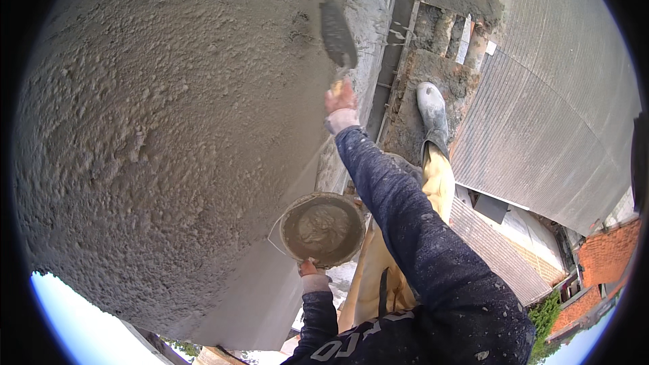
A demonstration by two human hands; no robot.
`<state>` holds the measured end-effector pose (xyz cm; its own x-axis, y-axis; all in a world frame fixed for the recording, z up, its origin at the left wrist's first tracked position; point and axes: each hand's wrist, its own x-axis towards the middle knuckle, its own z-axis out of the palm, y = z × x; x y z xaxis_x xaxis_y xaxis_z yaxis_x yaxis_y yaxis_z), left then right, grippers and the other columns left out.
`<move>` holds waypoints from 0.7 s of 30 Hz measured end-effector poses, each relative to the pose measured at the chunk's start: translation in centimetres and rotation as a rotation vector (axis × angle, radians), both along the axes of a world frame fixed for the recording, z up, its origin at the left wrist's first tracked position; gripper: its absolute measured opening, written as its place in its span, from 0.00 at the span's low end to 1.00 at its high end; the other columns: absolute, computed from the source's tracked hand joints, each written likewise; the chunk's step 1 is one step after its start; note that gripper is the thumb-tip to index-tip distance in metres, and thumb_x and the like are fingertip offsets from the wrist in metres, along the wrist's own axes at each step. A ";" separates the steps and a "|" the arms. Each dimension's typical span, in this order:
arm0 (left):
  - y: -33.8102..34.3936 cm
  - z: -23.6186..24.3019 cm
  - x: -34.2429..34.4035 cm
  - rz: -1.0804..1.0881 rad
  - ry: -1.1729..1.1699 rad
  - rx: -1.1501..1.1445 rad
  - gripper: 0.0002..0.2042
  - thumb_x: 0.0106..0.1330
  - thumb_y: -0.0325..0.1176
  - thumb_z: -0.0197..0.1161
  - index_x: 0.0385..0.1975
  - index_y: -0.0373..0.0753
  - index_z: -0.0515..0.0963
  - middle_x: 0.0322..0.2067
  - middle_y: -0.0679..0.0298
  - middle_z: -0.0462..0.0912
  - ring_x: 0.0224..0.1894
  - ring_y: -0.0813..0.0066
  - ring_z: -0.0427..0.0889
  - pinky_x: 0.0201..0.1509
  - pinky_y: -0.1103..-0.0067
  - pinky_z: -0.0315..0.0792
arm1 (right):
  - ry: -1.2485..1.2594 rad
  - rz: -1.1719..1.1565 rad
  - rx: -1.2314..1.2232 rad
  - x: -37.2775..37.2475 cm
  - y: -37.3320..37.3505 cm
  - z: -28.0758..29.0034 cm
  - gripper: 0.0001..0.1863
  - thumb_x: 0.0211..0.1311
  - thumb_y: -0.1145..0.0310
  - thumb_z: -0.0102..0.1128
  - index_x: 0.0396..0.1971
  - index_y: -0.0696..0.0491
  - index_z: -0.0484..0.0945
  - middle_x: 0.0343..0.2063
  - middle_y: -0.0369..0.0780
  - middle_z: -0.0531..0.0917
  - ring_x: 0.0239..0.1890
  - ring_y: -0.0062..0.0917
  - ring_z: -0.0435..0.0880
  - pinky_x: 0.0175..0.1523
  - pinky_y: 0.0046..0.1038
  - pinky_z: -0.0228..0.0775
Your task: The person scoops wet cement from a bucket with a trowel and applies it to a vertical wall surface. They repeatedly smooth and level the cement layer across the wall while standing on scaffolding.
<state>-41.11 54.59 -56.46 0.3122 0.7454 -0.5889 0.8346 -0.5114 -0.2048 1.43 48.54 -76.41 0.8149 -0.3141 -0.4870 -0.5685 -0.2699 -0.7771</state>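
Observation:
My right hand (342,100) is closed round the handle of a pointed trowel (337,35), its arm stretched out ahead. The trowel's grey blade is slightly blurred and lies over the lower edge of a roughly plastered wall (162,108). My left hand (309,268) grips the near rim of a round bucket (287,228). Inside the bucket is wet grey mortar (323,224). A thin wire handle hangs at the bucket's left side. Most of my left fingers are hidden by the rim.
My booted foot (433,105) stands on a narrow mortar-covered plank walkway (409,122). Beside it on the right slopes a corrugated roof (541,108). Broken pieces of brick and board (465,39) lie farther along the walkway. A smoother wall strip (253,297) is at lower left.

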 end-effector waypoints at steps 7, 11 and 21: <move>1.3 -2.8 -3.6 -0.296 0.181 -0.074 0.14 0.62 0.40 0.53 0.41 0.40 0.76 0.38 0.53 0.82 0.41 0.49 0.81 0.44 0.62 0.74 | 0.099 0.422 0.404 -11.6 -3.4 19.4 0.27 0.49 0.63 0.61 0.51 0.52 0.65 0.31 0.53 0.80 0.37 0.51 0.80 0.41 0.44 0.71; -0.8 -4.2 3.2 0.659 -0.521 -0.064 0.12 0.61 0.37 0.53 0.36 0.37 0.77 0.35 0.54 0.82 0.38 0.58 0.81 0.41 0.65 0.75 | 0.120 1.010 0.007 -14.5 -18.1 23.6 0.26 0.49 0.60 0.59 0.49 0.54 0.65 0.34 0.51 0.81 0.38 0.49 0.80 0.43 0.45 0.71; -7.2 11.5 23.9 0.727 -1.124 -0.320 0.15 0.53 0.25 0.56 0.42 0.29 0.74 0.30 0.58 0.80 0.28 0.67 0.77 0.36 0.73 0.72 | 0.077 1.415 -0.533 -11.5 -19.5 32.1 0.22 0.54 0.72 0.54 0.49 0.63 0.65 0.38 0.51 0.80 0.40 0.41 0.82 0.41 0.39 0.74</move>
